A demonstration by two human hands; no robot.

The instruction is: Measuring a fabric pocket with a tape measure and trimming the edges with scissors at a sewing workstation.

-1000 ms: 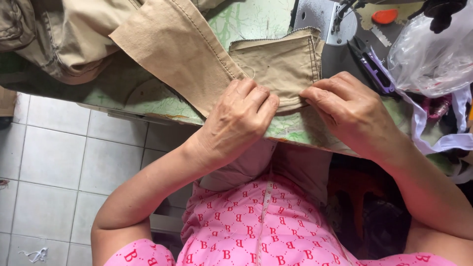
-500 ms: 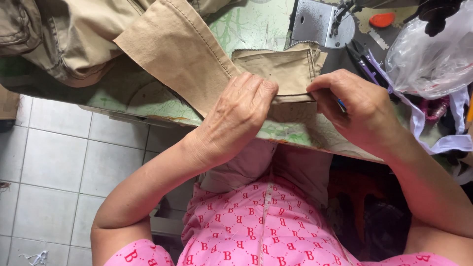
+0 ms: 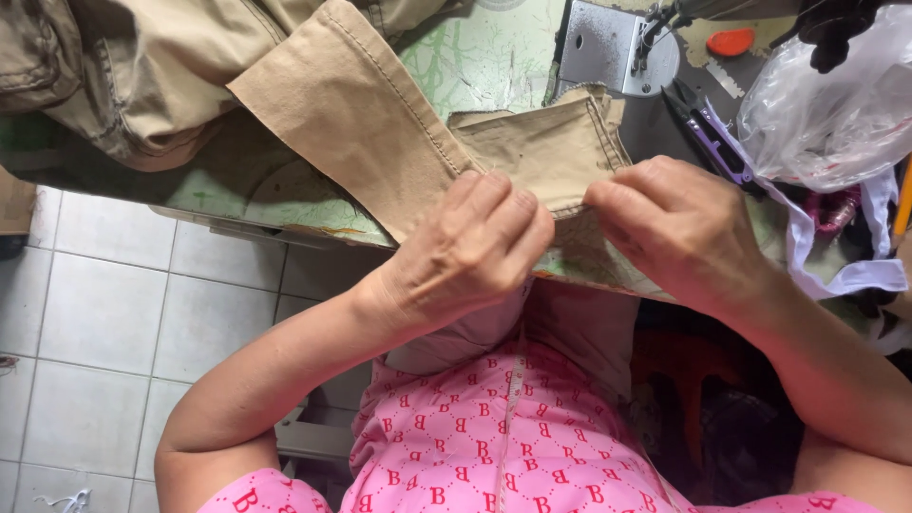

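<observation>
Tan cotton trouser hem (image 3: 541, 157) is being pinched at its near edge by curled left hand (image 3: 470, 252) and right hand (image 3: 679, 228) fingers, beside green surface (image 3: 484, 57) edge.

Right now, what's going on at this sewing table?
A person in a pink patterned top is pinching the folded edge of a tan fabric piece with both hands: the left hand and the right hand sit side by side on its near hem. The piece lies on a green table, just in front of the sewing machine's metal plate. Purple-handled snips and a clear plastic bag lie to the right.
</observation>
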